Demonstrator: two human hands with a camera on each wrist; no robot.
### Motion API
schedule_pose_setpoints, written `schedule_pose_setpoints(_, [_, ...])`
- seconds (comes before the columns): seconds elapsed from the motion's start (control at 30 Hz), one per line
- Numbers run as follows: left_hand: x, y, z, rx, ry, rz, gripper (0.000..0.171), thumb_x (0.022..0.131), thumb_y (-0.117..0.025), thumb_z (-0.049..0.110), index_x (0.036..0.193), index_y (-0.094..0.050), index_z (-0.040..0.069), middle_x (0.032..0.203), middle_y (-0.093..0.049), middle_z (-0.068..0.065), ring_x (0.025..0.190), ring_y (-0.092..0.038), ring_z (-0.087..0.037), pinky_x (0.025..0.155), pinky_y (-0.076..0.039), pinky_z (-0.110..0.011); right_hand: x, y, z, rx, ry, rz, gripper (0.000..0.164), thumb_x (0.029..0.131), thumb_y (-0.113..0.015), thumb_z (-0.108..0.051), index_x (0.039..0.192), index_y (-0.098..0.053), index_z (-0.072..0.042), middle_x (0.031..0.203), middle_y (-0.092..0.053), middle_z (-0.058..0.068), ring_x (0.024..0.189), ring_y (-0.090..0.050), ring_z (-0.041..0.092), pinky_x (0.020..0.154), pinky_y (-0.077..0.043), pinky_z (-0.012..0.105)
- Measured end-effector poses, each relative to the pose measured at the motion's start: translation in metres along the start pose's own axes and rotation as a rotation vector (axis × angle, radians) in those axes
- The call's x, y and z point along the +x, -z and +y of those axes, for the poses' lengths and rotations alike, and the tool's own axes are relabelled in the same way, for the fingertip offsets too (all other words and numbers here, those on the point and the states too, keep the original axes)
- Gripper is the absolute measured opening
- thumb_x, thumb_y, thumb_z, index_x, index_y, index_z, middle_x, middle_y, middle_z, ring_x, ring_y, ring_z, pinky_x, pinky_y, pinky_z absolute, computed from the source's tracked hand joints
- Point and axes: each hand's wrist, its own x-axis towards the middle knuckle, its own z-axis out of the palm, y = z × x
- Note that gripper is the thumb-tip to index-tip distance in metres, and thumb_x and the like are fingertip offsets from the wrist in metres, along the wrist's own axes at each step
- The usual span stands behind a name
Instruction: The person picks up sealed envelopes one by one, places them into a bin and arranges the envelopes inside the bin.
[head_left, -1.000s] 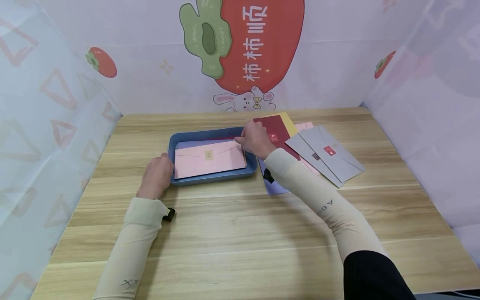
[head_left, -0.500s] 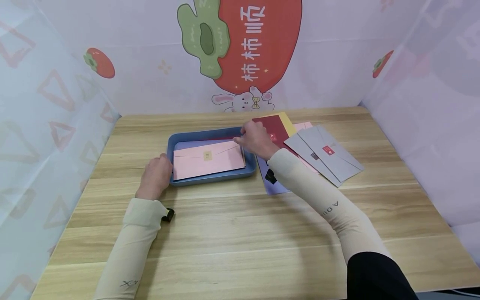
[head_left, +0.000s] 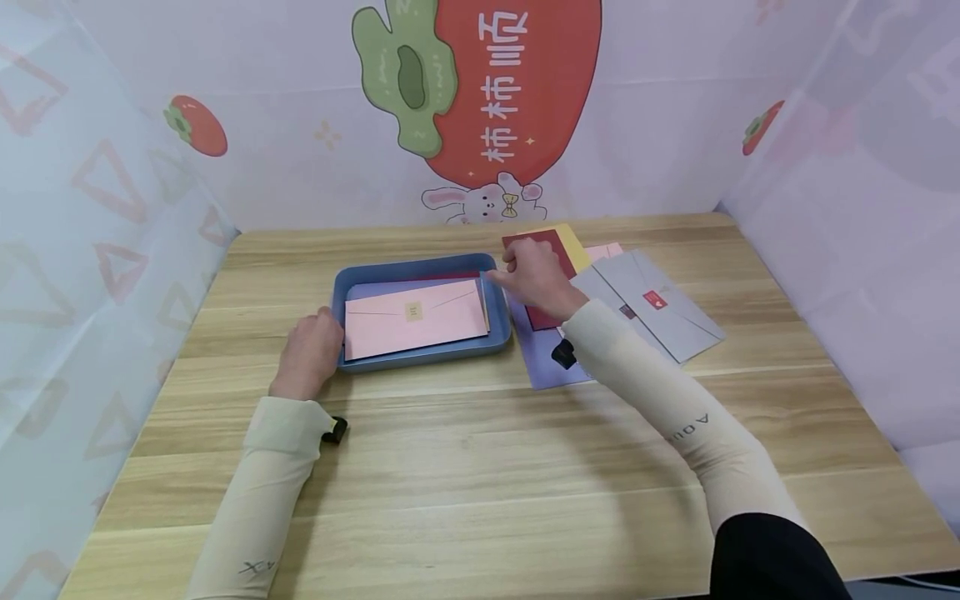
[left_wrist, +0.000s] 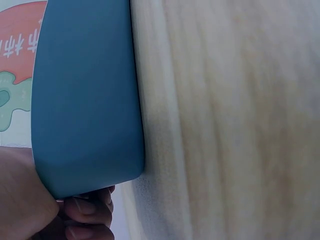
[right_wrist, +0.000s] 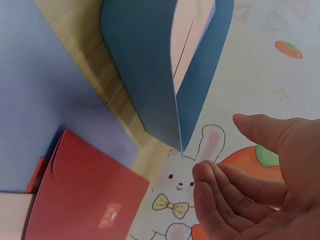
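Observation:
A blue tray (head_left: 420,268) holds a stack of envelopes, with a pink envelope (head_left: 382,329) on top and purple and dark red ones partly showing beneath. My left hand (head_left: 307,354) grips the tray's left end; the left wrist view shows curled fingers (left_wrist: 87,212) against its end wall. Just past the tray's right end is my right hand (head_left: 538,277), thumb and fingers apart and nothing held, as the right wrist view confirms. That hand hovers over a dark red envelope (right_wrist: 95,185) lying outside the tray.
Right of the tray lies a loose pile: a yellow envelope (head_left: 576,247), a purple envelope (head_left: 546,362), a pink one (head_left: 606,250) mostly covered, and two grey envelopes (head_left: 663,292) on top at the right. The wooden table (head_left: 450,483) meets a printed backdrop behind.
My right hand has moved right, from over the tray's right end to the dark red envelope outside it. The left hand has stayed at the tray's left end.

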Motion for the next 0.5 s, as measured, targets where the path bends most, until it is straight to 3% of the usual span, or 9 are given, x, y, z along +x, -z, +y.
schedule_pose_setpoints(0.13, [0.0,0.001,0.001,-0.002,-0.001,0.003,0.034,0.111,-0.03,0.009,0.114,-0.051,-0.017,0.107,-0.061,-0.044,0.097,-0.068,-0.055,0.077,-0.056,-0.061,-0.004,0.007,0.009,0.001,0.005,0.019,0.025,0.097,-0.079,-0.027,0.096,-0.074,-0.002,0.078,-0.062,0.01,0.078,-0.064,0.025,0.066,-0.053,0.03])
schedule_pose_setpoints(0.3, [-0.001,0.0,0.001,0.0,-0.003,0.008,0.032,0.11,-0.032,0.008,0.112,-0.051,-0.017,0.105,-0.061,-0.044,0.093,-0.068,-0.053,0.075,-0.056,-0.06,-0.011,0.016,0.018,0.021,-0.022,0.025,0.039,0.097,-0.079,-0.027,0.123,-0.073,0.001,0.114,-0.073,0.016,0.102,-0.067,0.03,0.086,-0.063,0.042])
schedule_pose_setpoints(0.5, [-0.002,0.0,0.001,-0.001,-0.012,0.016,0.032,0.11,-0.032,0.008,0.111,-0.051,-0.017,0.105,-0.061,-0.043,0.093,-0.067,-0.052,0.075,-0.056,-0.06,-0.017,0.023,0.028,0.003,-0.037,0.032,0.045,0.097,-0.078,-0.028,0.13,-0.07,0.001,0.118,-0.074,0.016,0.104,-0.069,0.03,0.089,-0.063,0.043])
